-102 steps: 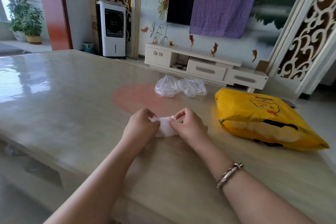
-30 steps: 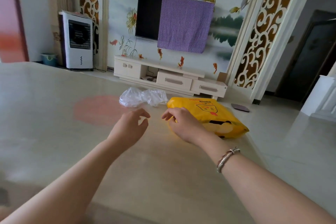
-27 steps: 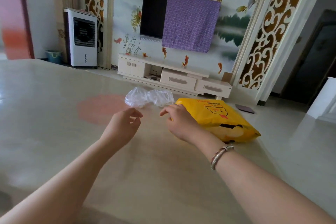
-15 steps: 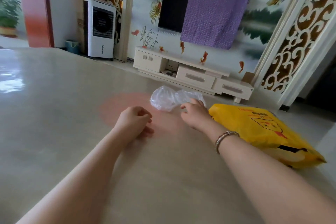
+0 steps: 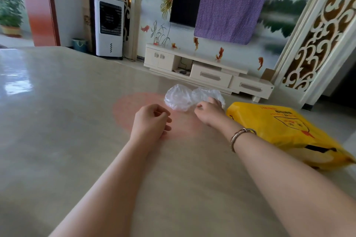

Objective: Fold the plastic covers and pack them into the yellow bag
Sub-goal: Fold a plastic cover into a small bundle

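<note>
The right hand [image 5: 209,110] moved from the yellow bag [image 5: 285,131] to the plastic covers [image 5: 185,97], its fingers touching them; the left hand [image 5: 151,121] is loosely curled, empty

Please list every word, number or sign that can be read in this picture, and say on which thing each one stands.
None can be read.
Yellow bag: dark print along the top edge, too blurred to read; below it an outline drawing with a red mark, no letters.
White air cooler: no legible label.
</note>
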